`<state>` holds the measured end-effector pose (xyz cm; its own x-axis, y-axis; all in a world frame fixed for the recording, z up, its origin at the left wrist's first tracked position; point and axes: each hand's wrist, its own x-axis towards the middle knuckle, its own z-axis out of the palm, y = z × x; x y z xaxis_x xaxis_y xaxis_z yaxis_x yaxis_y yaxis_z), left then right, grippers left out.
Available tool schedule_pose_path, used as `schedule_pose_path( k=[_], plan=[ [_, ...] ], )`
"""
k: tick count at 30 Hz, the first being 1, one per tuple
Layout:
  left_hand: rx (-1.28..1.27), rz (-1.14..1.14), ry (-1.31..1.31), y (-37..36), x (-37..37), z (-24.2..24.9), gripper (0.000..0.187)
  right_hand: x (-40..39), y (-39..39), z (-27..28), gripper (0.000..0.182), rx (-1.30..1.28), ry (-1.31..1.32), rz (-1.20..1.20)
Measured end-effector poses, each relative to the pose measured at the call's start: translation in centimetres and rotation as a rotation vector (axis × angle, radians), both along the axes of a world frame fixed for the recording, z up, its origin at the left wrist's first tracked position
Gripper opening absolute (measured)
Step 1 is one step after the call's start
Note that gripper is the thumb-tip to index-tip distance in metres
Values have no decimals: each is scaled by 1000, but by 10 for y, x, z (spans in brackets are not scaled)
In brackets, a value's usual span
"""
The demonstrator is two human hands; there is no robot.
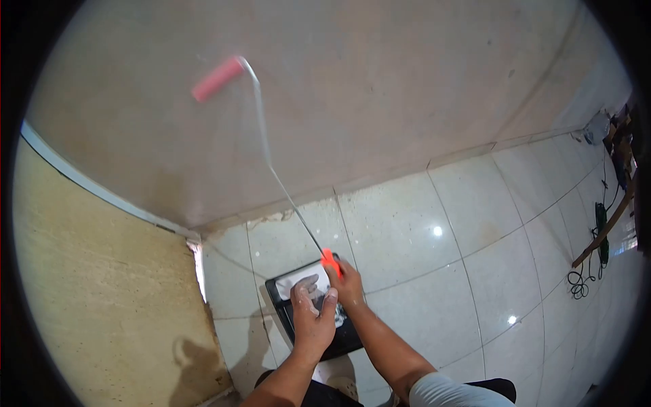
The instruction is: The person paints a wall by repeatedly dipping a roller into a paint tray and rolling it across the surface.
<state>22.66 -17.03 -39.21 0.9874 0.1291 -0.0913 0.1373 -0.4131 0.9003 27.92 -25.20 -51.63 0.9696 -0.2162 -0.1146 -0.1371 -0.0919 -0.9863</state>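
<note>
A paint roller with a pink sleeve point(218, 79) and a long bent metal rod is up in front of the grey wall, slightly blurred. My right hand point(346, 281) is wrapped round its orange handle point(330, 260). Close beside it on the left, my left hand point(314, 308) is held over a black tray point(279, 309), fingers bent and apart, with whitish smears on the skin. Nothing shows in its grasp. White paint point(288, 280) lies in the tray, partly hidden by both hands.
The grey wall point(407, 88) rises ahead from a floor of glossy white tiles point(420, 271). A yellowish panel point(108, 271) stands at the left. Far right are black cables point(578, 285), a wooden stick point(603, 230) and a clear plastic item point(597, 127).
</note>
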Motion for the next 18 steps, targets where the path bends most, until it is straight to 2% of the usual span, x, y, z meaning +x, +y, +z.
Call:
schedule_pose_path(
  k=[2, 3, 4, 5, 6, 8, 9, 10, 11, 13, 15, 16, 18],
  plan=[
    [41, 62, -43, 2, 5, -8, 46, -44, -12, -44, 32, -66, 112, -9],
    [20, 59, 27, 3, 6, -9, 44, -71, -11, -72, 30, -91, 54, -88],
    [17, 61, 16, 4, 7, -9, 44, -102, -11, -96, 29, -25, 169, -69],
    [74, 40, 17, 4, 7, -10, 40, -111, -10, -91, 29, 43, 281, -48],
    [133, 23, 26, 6, 6, -10, 35, -107, -5, -92, 29, 43, 274, -41],
    [125, 20, 37, 9, 6, -10, 35, -100, 14, -77, 25, 7, 128, -9],
    [85, 55, 19, 10, 6, -10, 34, -74, 18, -42, 23, -27, 73, 0],
    [43, 91, -10, 11, 8, -11, 33, -45, 26, -14, 22, 46, 6, -12],
    [-110, 134, 17, 16, 9, -22, 33, -13, 28, 13, 21, 15, -50, 25],
    [-130, 208, -23, 19, 14, -12, 39, 38, 25, 79, 23, 102, -194, 39],
    [-240, 328, -43, 18, 17, -8, 49, 39, 18, 72, 25, 67, -181, 39],
    [-245, 317, -66, 17, 21, -7, 49, 44, 11, 64, 27, 20, -176, 43],
    [-306, 358, -16, 12, 24, -5, 49, -1, 2, 1, 27, 14, -41, 36]
  ],
)
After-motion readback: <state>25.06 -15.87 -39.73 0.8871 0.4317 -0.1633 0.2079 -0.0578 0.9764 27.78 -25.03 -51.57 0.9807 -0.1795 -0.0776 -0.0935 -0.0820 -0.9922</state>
